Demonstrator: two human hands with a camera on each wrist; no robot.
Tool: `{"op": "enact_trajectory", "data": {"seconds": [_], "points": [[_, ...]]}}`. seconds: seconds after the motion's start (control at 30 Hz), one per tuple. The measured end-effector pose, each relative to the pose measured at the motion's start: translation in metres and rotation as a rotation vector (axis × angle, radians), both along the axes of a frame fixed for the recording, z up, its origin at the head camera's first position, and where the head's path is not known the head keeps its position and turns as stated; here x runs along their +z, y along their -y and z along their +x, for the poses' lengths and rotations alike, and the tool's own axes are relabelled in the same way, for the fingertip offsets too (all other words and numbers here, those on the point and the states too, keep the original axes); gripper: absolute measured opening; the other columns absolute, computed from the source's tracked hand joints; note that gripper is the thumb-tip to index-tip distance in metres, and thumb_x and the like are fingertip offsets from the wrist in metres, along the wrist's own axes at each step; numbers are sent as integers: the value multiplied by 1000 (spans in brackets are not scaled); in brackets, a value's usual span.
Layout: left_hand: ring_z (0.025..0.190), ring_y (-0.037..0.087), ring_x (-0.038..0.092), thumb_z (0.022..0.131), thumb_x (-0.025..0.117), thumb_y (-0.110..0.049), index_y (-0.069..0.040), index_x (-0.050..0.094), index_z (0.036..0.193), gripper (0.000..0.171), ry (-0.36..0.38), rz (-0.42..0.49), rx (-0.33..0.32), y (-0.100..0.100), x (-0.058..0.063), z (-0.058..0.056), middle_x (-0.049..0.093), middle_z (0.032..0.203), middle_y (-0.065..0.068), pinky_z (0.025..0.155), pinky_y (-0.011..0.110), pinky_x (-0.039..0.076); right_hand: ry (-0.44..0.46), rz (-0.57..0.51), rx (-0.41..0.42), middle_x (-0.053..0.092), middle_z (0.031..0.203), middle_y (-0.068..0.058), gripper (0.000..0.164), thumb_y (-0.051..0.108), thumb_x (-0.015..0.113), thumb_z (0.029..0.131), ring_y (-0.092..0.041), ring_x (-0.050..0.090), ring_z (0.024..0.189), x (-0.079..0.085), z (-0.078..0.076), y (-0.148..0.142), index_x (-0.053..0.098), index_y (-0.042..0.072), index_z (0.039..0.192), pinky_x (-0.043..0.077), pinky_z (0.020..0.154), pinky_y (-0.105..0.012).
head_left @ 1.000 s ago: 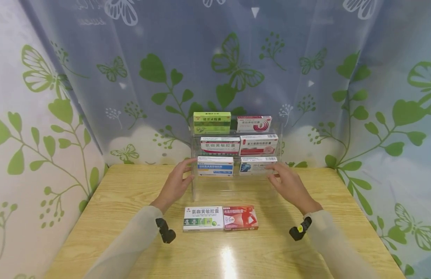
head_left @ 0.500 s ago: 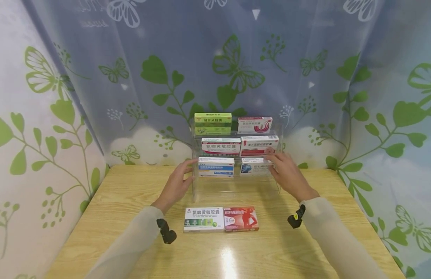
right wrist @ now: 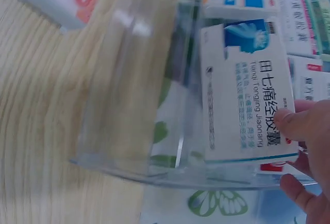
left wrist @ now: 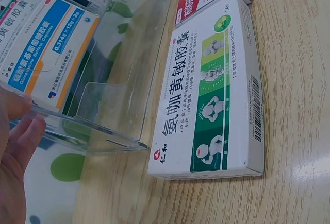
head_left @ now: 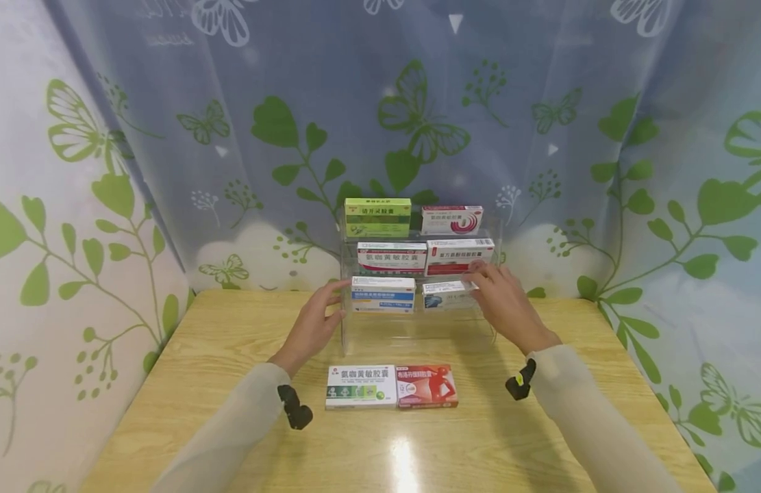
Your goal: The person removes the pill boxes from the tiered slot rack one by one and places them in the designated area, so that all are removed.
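Right hand: Here we are with the right hand (head_left: 503, 305), which has climbed over the last second from the front of the Tianqi box (head_left: 448, 300) to its upper right corner; thumb on the printed face, fingers behind, we are pinching that end.
Tianqi box: It lies just left of our right hand, on the bottom tier of the clear rack (head_left: 411, 335), and it now sits tilted where a second ago it looked level.
What the tilt means: We take it that the box is being adjusted in its place; whether its base is off the ledge, we cannot tell.
Left hand: No shift here; our left hand (head_left: 309, 325) stays at the rack's left side, thumb and fingers about the clear wall, steadying it, we judge.
Blue-and-white box: Just right of our left hand, the blue-and-white box (head_left: 383, 296) stands upright, untouched.
Red-and-white box: Right behind our right fingertips, one tier up, the red-and-white box (head_left: 457, 255) holds its spot.
Flat pair: Nearer us, between both forearms, the white-and-green box (head_left: 360, 388) and the red box (head_left: 427, 385) lie side by side on the worktop (head_left: 368, 452), unmoved.
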State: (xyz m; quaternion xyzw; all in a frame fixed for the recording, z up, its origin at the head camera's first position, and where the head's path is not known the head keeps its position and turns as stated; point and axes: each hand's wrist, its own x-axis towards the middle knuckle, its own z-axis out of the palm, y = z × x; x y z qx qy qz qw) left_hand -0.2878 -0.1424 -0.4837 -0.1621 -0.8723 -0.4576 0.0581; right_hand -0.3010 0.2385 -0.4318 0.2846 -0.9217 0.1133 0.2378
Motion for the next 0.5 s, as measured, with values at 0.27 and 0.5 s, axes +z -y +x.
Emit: {"op": "enact_trajectory", "data": {"seconds": [0.27, 0.5], "points": [[131, 30, 54, 99, 60, -6, -32, 40, 150, 61, -2, -8, -5, -1, 0, -1, 40, 155, 4, 100, 45, 55, -72, -171, 129, 62, 118, -15, 32, -3, 72, 88, -31, 56, 107, 20, 11, 0, 67, 3, 119, 51, 88, -46], [130, 31, 55, 98, 61, -3, -30, 41, 151, 62, -24, -2, -6, -1, -1, -1, 41, 154, 4, 99, 45, 55, -1, -238, 132, 62, 123, -12, 31, 4, 71, 92, -26, 58, 111, 25, 25, 3, 68, 7, 122, 54, 88, -41]]}}
